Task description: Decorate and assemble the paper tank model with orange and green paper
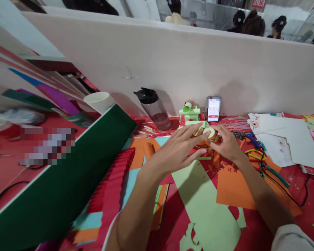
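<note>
Just R of frame ctr, R hand (226, 143) fingers grip paper roll (212, 134), prob. to steady it; L hand (176, 144) fingers wide, contact unclear.

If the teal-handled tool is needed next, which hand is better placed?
Right, probably. The right hand is nearer the teal-handled tool, which lies on its side of the table; the left hand would likely cross the right arm. The right's fingers are at the paper roll, though.
</note>
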The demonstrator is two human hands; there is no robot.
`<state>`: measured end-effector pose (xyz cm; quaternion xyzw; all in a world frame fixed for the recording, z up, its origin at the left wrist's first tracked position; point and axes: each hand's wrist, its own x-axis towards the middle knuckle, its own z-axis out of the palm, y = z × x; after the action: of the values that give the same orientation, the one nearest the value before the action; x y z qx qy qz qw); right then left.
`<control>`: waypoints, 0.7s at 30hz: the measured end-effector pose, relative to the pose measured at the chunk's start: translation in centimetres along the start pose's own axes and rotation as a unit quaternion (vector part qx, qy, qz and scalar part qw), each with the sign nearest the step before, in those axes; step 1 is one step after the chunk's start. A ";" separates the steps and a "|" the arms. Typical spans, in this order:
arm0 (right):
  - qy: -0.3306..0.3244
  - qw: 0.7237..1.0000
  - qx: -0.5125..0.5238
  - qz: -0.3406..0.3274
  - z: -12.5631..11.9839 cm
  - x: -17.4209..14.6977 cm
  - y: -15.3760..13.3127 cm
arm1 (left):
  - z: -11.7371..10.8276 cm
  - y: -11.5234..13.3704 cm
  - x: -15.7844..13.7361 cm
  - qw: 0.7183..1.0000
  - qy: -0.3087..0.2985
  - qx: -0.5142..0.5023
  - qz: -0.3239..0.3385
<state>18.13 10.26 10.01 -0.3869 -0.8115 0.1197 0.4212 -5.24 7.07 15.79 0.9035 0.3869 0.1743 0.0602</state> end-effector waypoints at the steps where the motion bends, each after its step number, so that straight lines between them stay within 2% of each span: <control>1: 0.002 1.000 0.003 0.002 0.0 0.0 0.0 | 0.0 0.1 0.0 1.000 -0.003 -0.008 0.002; 6: 0.004 1.000 0.002 0.007 0.0 -0.1 0.1 | -0.1 -0.1 0.1 0.997 -0.002 -0.079 -0.027; 8: 0.004 1.000 -0.007 -0.003 -0.2 -0.2 0.4 | -0.2 -0.8 0.0 0.989 0.040 -0.116 -0.085; 10: 0.007 0.999 -0.014 -0.031 -0.3 -0.2 0.9 | -0.1 -2.2 -0.3 0.968 0.097 -0.152 -0.175; 12: 0.014 0.997 -0.019 -0.077 -0.4 -0.3 1.4 | 0.2 -3.9 -0.7 0.930 0.119 -0.217 -0.271; 14: 0.028 0.991 -0.033 -0.131 -0.3 -0.5 2.0 | 0.7 -5.6 -1.1 0.878 0.095 -0.326 -0.338; 16: 0.038 0.981 -0.053 -0.181 0.1 -0.8 2.6 | 1.5 -7.0 -1.4 0.813 0.063 -0.433 -0.385; 18: 0.042 0.974 -0.069 -0.214 0.5 -1.2 3.0 | 2.5 -7.8 -1.4 0.761 0.018 -0.509 -0.401; 21: 0.021 0.970 -0.083 -0.228 1.0 -1.7 3.6 | 3.6 -8.3 -1.2 0.713 -0.022 -0.573 -0.403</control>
<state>19.85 11.59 6.48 -0.2274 -0.8766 -0.0554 0.4205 -10.28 12.07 10.07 0.4580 0.5386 0.3019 0.6396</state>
